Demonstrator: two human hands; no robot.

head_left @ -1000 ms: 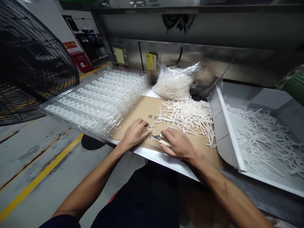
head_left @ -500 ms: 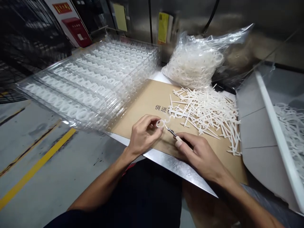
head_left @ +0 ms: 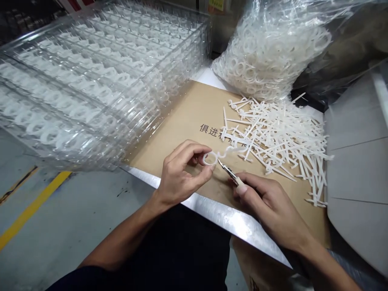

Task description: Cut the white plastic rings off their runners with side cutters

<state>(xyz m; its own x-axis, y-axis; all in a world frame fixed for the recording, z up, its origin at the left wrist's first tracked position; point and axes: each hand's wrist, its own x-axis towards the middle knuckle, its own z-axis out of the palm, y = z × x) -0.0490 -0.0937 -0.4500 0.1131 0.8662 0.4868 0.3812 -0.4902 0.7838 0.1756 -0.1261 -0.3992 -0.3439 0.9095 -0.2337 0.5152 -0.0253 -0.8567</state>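
Note:
Between thumb and fingers, my left hand (head_left: 184, 171) pinches a small white plastic ring (head_left: 210, 158) above the cardboard. My right hand (head_left: 266, 202) is closed around a pair of cutting pliers (head_left: 232, 173) with pale handles. The plier tips are close to the ring's right side; whether they touch it I cannot tell. A wavy white plastic strip (head_left: 232, 149) lies just beyond the tips, and I cannot make out whether it is joined to the ring. Behind my right hand spreads a pile of thin white plastic sprues (head_left: 273, 129).
Stacked clear plastic trays (head_left: 100, 72) with rows of white rings stand on the left. A clear bag (head_left: 266, 60) full of rings sits at the back. Printed cardboard (head_left: 178, 121) covers the metal table (head_left: 224, 214). A white bin wall (head_left: 357, 173) rises at the right.
The view has moved closer and lower. My left hand has lifted the ring off the cardboard, and the pliers in my right hand now point up-left toward it.

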